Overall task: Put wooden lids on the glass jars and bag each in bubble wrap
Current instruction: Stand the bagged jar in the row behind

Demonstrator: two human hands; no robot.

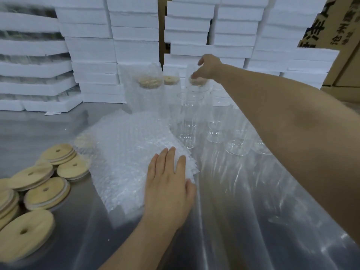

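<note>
A stack of bubble-wrap bags (134, 152) lies on the steel table (39, 129), and my left hand (169, 184) rests flat on its near right corner, fingers straight. Round wooden lids (46, 193) with centre holes are piled at the left. Several bare glass jars (190, 117) stand behind the bags. Farther back stand wrapped, lidded jars (150, 88). My right hand (206, 68) reaches far out and pinches the top of the rightmost bagged jar (196, 80).
White foam boxes (134, 32) are stacked in a wall across the back of the table. Brown cardboard cartons (342, 71) stand at the far right. A clear plastic sheet (263, 211) covers the right half of the table.
</note>
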